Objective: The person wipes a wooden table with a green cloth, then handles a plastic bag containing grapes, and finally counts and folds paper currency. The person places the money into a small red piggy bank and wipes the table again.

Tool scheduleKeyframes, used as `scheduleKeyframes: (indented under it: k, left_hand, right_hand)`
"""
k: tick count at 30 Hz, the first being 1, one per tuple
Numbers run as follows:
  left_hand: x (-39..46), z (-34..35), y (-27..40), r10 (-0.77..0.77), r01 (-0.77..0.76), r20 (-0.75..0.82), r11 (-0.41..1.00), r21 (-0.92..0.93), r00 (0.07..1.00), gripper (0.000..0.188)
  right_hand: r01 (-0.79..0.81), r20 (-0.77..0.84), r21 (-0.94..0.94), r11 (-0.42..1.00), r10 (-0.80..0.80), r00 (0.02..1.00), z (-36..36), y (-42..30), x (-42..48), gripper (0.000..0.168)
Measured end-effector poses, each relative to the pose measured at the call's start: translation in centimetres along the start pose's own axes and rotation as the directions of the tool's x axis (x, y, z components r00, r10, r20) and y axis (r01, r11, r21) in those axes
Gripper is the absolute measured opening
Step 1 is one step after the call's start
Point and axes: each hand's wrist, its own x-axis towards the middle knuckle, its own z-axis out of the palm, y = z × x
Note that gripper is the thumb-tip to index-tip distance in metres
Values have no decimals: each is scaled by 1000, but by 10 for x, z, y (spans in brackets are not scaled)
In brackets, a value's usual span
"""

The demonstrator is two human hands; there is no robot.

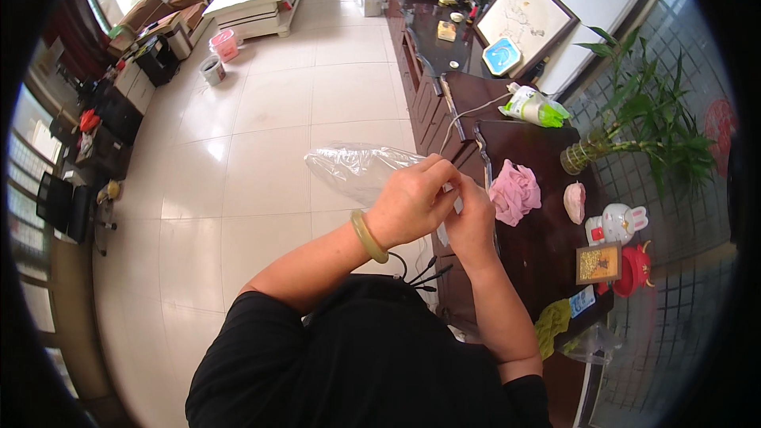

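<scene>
A clear plastic bag (357, 169) hangs between my hands and spreads out to the left over the tiled floor. My left hand (416, 199), with a bangle (368, 236) on its wrist, pinches the gathered end of the bag. Close against it, my right hand (472, 220) also has its fingertips on the plastic; part of them is hidden by the left hand. Just right of the hands, a crumpled pink cloth (516, 192) lies on the dark wooden cabinet (535, 255).
On the cabinet stand a leafy plant (642, 101), a white rabbit figurine (617, 223), a small framed picture (598, 263) and a green-white packet (534, 106). A yellow-green cloth (553, 327) lies at its near edge. Buckets (213, 70) stand on the floor ahead; cables (425, 276) run beside my body.
</scene>
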Motion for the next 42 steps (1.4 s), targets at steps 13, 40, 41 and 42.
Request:
scheduleKeyframes:
  k: [13,40,41,42]
  left_hand:
    - [-25,-16,21,-178,180,-186,984,-4,966,28]
    - [-34,-21,-1,-423,328,88,804,496,902,19]
    - [-32,-20,-4,-406,320,66,801,506,911,14]
    - [-30,-19,-6,-373,319,16,812,488,928,13]
  right_hand:
    - [-127,88,135,983,116,989,-15,14,5,20]
    - [-9,-50,98,995,14,999,-86,14,6,16]
    - [3,-61,73,997,1,998,-88,13,6,16]
    - [18,-69,52,998,-15,997,-89,13,5,16]
